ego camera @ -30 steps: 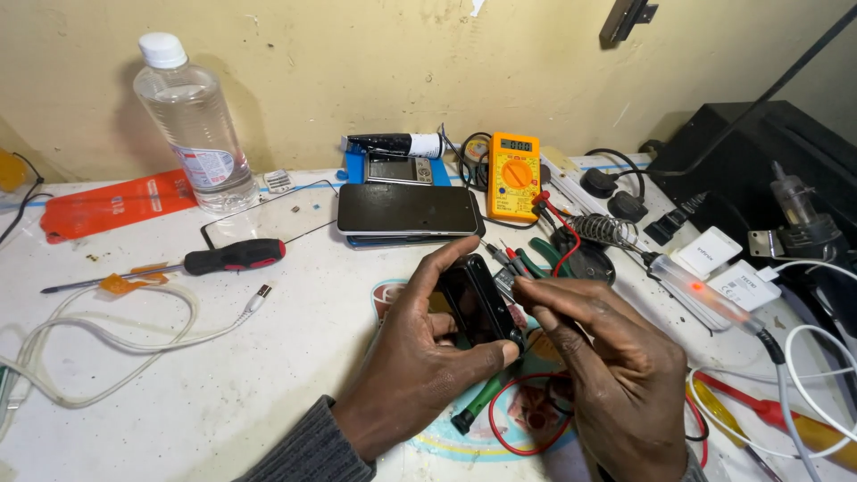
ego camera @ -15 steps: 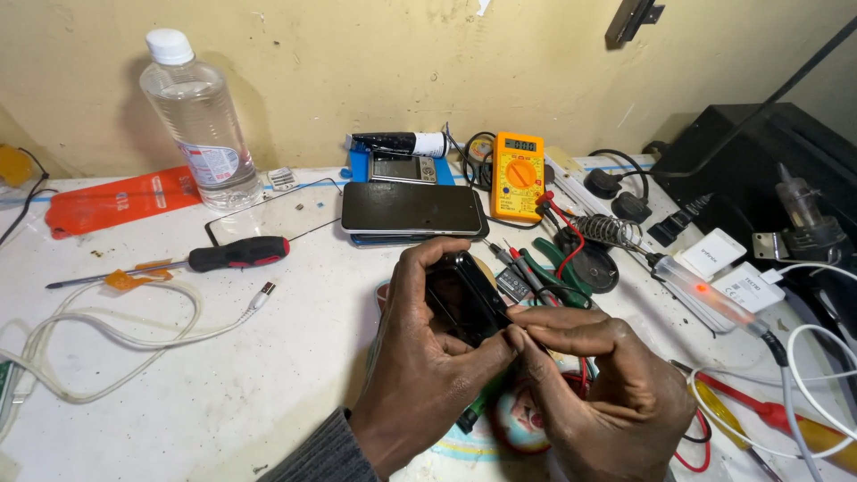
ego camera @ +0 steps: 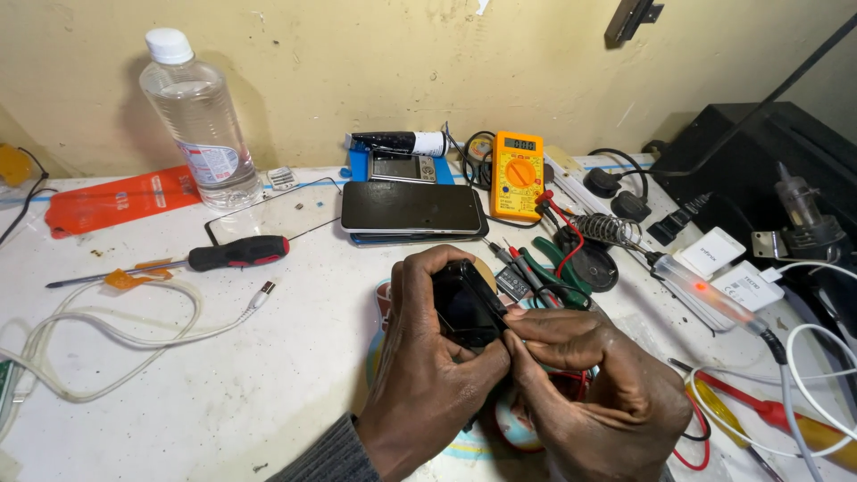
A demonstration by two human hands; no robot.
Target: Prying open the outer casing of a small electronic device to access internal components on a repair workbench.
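Partly hidden small black device (ego camera: 464, 308), fingers (ego camera: 544, 326) covering edge

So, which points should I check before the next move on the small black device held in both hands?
1. Left hand wraps the small black device: ok.
2. Right hand pinches its edge: ok.
3. Whether a tool is in the right fingers: cannot tell.
4. Red-and-black screwdriver within reach on the white table: ok.
5. Red wires tangled beside the right hand: not ok.

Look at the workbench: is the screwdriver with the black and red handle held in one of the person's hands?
No, the screwdriver lies on the table, apart from both hands.
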